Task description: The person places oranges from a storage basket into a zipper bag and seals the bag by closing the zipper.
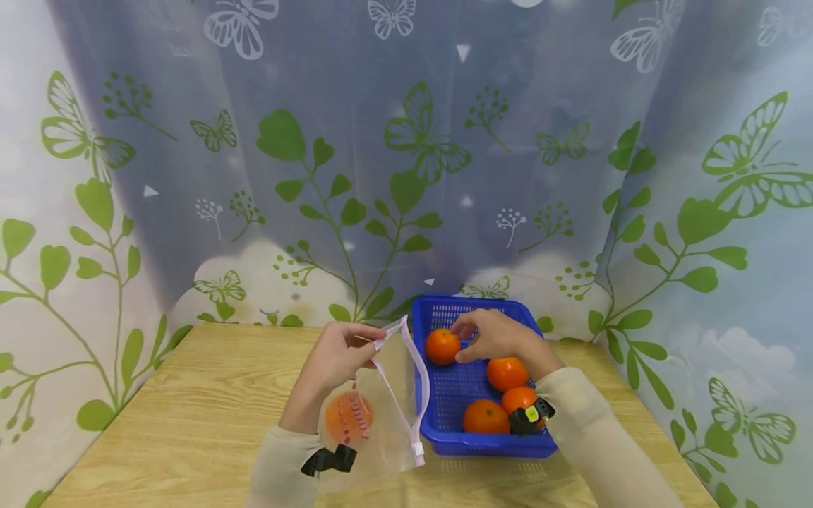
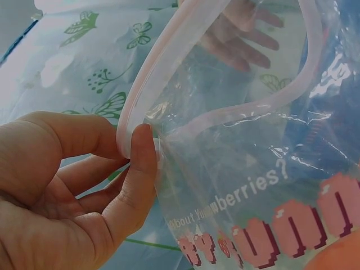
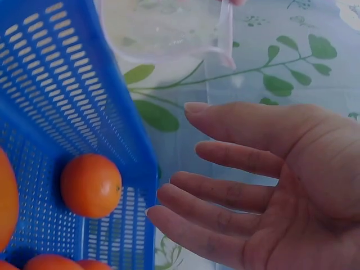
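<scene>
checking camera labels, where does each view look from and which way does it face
Head: worn on the head, facing forward and down at the blue basket and clear bag; sleeves, left grip and right grip show.
Left wrist: worn there, facing the bag's mouth; left grip shows, right grip beyond.
Right wrist: worn there, facing the basket; right grip shows, left grip barely.
Head and right wrist share basket and oranges.

The clear plastic slider bag [image 2: 236,149] bears white print [image 2: 256,188], "bout Yum…berries?", creased mid-word, above big pink letters [image 2: 256,247] including "UN".
</scene>
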A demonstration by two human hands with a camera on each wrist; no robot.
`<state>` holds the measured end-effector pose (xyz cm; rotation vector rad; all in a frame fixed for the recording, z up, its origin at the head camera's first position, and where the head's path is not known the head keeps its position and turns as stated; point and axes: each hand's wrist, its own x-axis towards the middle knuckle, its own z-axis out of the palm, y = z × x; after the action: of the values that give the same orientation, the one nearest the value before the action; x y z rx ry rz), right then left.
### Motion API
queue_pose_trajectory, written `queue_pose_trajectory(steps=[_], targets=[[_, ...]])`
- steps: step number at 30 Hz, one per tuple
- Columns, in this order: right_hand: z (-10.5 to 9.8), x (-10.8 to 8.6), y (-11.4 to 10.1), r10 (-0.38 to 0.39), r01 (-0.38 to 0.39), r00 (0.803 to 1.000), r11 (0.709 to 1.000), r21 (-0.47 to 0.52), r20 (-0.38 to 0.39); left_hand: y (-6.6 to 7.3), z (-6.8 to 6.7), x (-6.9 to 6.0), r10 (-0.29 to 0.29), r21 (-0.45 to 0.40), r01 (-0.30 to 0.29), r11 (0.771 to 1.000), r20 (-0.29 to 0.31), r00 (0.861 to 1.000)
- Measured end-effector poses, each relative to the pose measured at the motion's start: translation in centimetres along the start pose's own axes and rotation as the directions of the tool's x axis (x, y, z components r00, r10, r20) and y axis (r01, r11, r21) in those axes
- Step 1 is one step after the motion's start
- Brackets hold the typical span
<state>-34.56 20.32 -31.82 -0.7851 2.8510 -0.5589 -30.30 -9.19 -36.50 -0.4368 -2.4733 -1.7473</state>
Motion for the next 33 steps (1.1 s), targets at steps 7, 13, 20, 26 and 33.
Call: queue_pose_trajectory(steps=[7, 13, 20, 26, 33], targets=[[0.5, -0.3, 1.7, 0.097, -0.097, 0.995, 0.995, 0.006, 0.015, -0.1, 0.1, -0.2, -0.01, -0.005, 0.01, 1.0, 0.008, 1.0], [1.2, -0.6, 2.9, 0.169, -0.171, 0.984, 0.984, 0.043, 0.049, -0.3, 0.4, -0.4, -0.022, -0.005, 0.022, 1.0, 0.016, 1.0], [1.5, -0.6, 3.5, 0.157, -0.156, 0.987, 0.987, -0.049, 0.031, -0.3, 0.5, -0.6, -0.021, -0.005, 0.021, 1.0, 0.014, 1.0], [1.5, -0.7, 4.3, 0.214, -0.21, 0.976, 0.971, -0.113, 0.032, -0.1, 0.3, -0.3, -0.022, 0.005, 0.022, 1.0, 0.013, 1.0], [1.4, -0.6, 5.4, 0.305, -0.296, 0.951, 0.945, -0.136, 0.051, 0.1, 0.1, -0.2, -0.022, 0.017, 0.022, 1.0, 0.006, 1.0]])
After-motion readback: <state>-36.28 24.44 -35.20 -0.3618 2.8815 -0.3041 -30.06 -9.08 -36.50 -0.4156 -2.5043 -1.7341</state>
